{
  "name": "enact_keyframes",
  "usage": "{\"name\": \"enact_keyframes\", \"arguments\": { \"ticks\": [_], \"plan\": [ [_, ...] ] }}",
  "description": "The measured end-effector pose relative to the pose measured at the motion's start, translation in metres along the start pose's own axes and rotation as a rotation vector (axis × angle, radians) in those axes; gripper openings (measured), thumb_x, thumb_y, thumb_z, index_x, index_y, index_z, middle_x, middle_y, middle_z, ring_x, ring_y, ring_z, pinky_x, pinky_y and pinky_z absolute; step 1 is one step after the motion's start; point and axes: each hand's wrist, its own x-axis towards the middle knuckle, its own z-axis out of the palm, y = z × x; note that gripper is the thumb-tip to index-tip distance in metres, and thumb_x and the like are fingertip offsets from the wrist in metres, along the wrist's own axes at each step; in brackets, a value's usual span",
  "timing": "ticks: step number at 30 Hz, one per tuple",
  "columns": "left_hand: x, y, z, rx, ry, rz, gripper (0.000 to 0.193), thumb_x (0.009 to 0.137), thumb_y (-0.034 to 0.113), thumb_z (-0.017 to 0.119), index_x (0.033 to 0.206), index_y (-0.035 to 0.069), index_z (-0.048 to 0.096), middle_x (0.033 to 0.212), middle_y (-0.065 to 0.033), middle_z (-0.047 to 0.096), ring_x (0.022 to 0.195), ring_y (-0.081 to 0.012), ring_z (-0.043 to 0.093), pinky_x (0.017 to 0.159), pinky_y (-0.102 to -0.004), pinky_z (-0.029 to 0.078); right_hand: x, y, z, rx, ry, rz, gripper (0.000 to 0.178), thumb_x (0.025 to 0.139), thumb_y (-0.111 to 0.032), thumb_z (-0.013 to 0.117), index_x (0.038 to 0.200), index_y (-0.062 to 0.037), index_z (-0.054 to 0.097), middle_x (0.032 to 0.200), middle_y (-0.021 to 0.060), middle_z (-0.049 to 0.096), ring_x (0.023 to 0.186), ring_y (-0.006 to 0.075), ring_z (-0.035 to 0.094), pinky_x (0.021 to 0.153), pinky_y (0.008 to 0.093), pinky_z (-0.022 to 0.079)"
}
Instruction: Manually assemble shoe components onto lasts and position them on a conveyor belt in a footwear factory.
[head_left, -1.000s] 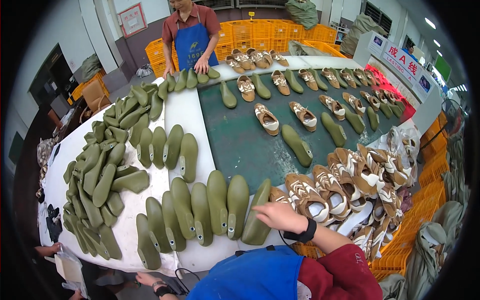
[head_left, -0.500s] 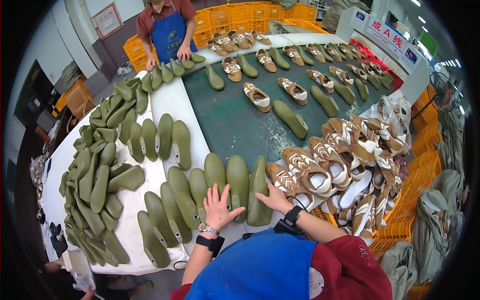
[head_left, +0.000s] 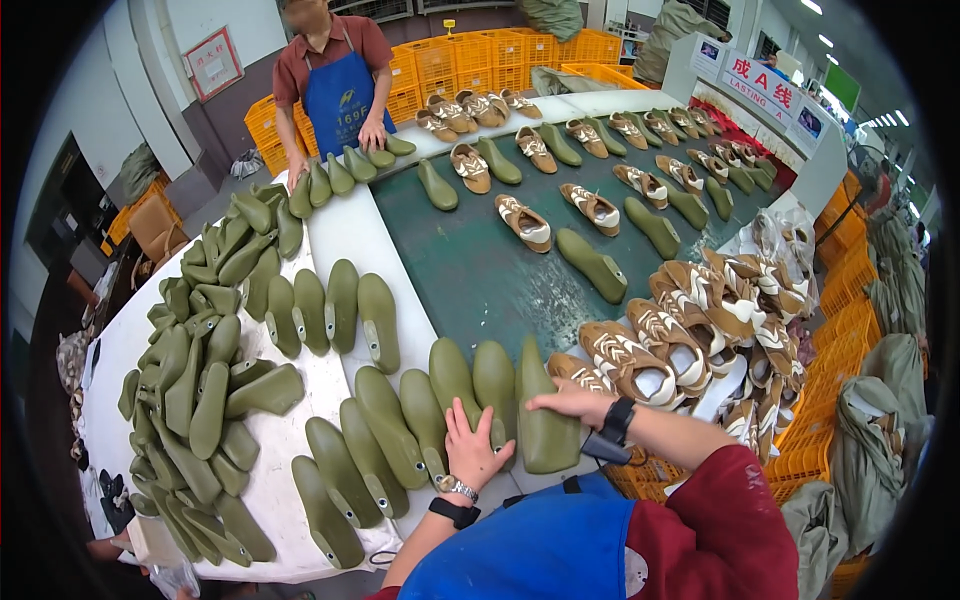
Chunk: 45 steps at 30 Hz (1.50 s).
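At lower centre, the right hand [head_left: 580, 402] touches the side of the end green shoe last [head_left: 545, 435]; I cannot tell whether it grips. The left hand [head_left: 474, 452], fingers spread wide, lies over neighbouring lasts [head_left: 492, 385]. Brown-and-white shoes [head_left: 645, 360] crowd the right hand's far side. Loose lasts [head_left: 180, 380] heap at left; a co-worker [head_left: 345, 90] stands upper left, beyond the green belt [head_left: 470, 280].

A white table [head_left: 365, 225] on my feed holds a row of green shoe lasts [head_left: 390, 425] from the right hand [head_left: 574, 400] leftward past the left hand [head_left: 474, 450], a jumbled heap [head_left: 208, 410] farther left. Beyond both hands, brown-and-white shoes [head_left: 523, 222] and more lasts lie on its dark green surface [head_left: 480, 290].
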Motion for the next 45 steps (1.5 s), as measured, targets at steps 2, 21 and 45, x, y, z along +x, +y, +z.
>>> {"name": "enact_keyframes", "arguments": {
  "ticks": [2,21,45],
  "plan": [
    [0.001,0.000,-0.003,0.003,-0.011,-0.010,0.070,0.067,0.042,0.072,0.127,0.014,0.049,0.143,-0.0308,0.019,0.127,-0.0486,0.026,0.093,-0.0538,0.038,-0.013,-0.073,-0.008,-0.250,0.058,-0.099,0.060,0.072,-0.031,0.076,0.117,0.0012,0.053,0.104,0.0132,0.063,0.089,0.0192,0.063,0.078,0.0318,0.051],
    [0.007,-0.004,-0.017,0.026,-0.070,-0.056,0.068,0.069,0.044,0.071,0.128,0.019,0.049,0.141,-0.0304,0.022,0.127,-0.0458,0.028,0.092,-0.0511,0.040,0.254,-0.109,-0.069,-1.467,0.355,-0.146,0.059,0.079,-0.037,0.063,0.124,-0.0048,0.042,0.101,0.0177,0.065,0.096,0.0322,0.063,0.082,0.0432,0.050],
    [-0.171,-0.141,-0.108,0.472,0.372,-0.902,0.060,0.077,0.057,0.059,0.112,0.009,0.061,0.128,-0.0164,0.047,0.123,-0.0326,0.038,0.093,-0.0465,0.036,0.016,-0.008,0.113,-1.661,-0.226,-0.952,0.048,0.074,-0.037,0.067,0.115,-0.0122,0.058,0.104,0.0127,0.060,0.083,0.0328,0.063,0.070,0.0428,0.051]
  ]
}}
